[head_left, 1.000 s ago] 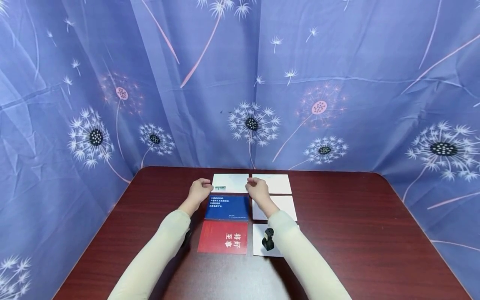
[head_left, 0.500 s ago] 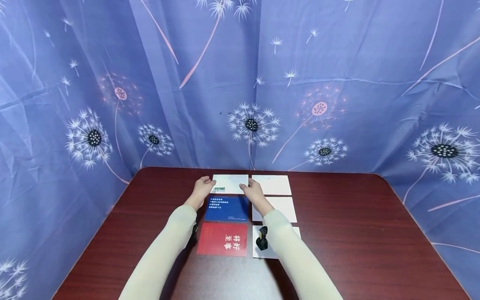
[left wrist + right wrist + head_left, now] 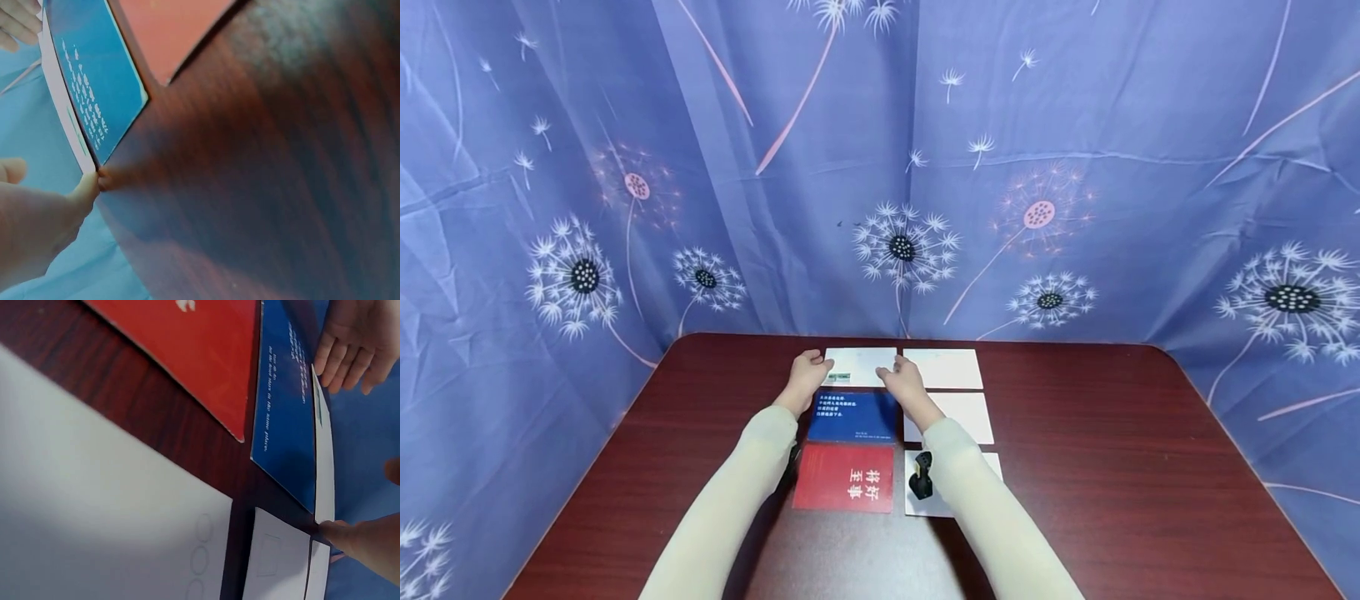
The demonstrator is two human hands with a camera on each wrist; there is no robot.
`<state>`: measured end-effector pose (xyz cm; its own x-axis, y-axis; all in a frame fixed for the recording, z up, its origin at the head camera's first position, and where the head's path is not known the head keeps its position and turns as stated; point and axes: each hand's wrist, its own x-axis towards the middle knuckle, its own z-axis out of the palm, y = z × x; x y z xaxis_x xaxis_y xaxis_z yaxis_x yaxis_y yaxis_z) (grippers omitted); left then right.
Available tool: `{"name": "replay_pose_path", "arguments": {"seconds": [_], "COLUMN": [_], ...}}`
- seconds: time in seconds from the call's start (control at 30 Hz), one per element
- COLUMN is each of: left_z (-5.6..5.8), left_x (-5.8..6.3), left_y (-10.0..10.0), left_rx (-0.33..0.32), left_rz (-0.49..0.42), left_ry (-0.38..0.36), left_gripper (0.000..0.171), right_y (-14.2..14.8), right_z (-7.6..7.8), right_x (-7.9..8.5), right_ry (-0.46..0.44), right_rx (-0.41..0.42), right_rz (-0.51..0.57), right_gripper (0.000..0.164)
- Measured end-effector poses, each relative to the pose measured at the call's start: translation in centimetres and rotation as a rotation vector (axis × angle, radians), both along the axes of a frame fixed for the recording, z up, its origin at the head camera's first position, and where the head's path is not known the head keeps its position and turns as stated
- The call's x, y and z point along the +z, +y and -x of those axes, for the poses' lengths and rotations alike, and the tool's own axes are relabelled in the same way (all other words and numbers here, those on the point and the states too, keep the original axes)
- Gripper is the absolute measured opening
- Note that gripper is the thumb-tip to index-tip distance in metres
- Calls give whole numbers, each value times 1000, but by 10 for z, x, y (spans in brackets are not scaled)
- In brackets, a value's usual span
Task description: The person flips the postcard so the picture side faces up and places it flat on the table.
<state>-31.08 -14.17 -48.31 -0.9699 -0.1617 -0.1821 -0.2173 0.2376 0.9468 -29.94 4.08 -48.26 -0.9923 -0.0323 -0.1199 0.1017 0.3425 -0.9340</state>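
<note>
I have the left hand (image 3: 802, 382), fingers extended, touching the left end of the green-printed white card (image 3: 859, 363), which lies beyond the blue card (image 3: 857, 418), and the right hand (image 3: 907, 386), fingers likewise extended, touching its right end.

High head view, wrist close-ups, shared card (image 3: 859, 360)

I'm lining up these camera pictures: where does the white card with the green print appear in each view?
Head: the white card with the green print, just below centre, between the left hand and the right hand.
Left wrist: that white card is a thin slanting strip at upper left.
Right wrist: that white card is a narrow, nearly upright strip right of centre.
Shared landmark: the blue card with white lettering, beside it in every view.
</note>
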Motion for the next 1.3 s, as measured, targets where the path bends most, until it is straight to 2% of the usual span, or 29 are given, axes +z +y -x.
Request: {"name": "replay_pose_path", "arguments": {"seconds": [0.23, 0.57, 0.63, 0.67, 0.77, 0.87, 0.9, 1.03, 1.07, 1.17, 1.3], "left_z": [0, -1, -1, -1, -1, -1, -1, -1, -1, 1, 4], "left_x": [1, 4, 3, 3, 3, 4, 4, 6, 6, 6, 7], "left_y": [0, -2, -3, -3, -4, -4, -3, -2, -2, -4, -7], "left_rx": [62, 114, 127, 137, 162, 183, 188, 208, 213, 214, 203], "left_rz": [20, 51, 54, 59, 83, 107, 115, 128, 122, 93, 45], "left_ry": [15, -13, -17, -15, -1, 19, 26, 53, 60, 89, 102], "left_gripper": [51, 47, 45, 44, 38, 34, 32, 26, 25, 22, 21], "right_y": [1, -2, -1, 0, 3, 2, 1, -1, -1, -1, 0], "right_z": [1, 4, 9, 17, 34, 46, 41, 22, 16, 9, 7], "right_x": [-1, -2, -7, -21, -43, -55, -45, -20, -10, -1, 1], "right_ry": [-10, 29, 59, 103, 136, 168, 142, 201, 185, 209, 213], "right_rx": [-13, -123, -141, -148, -175, -228, -248, -313, -317, -345, -364], "right_rz": [79, 171, 184, 203, 211, 170, 136, 74, 71, 76, 88], "right_gripper": [60, 52, 51, 50, 46, 38, 36, 27, 25, 20, 17]}}
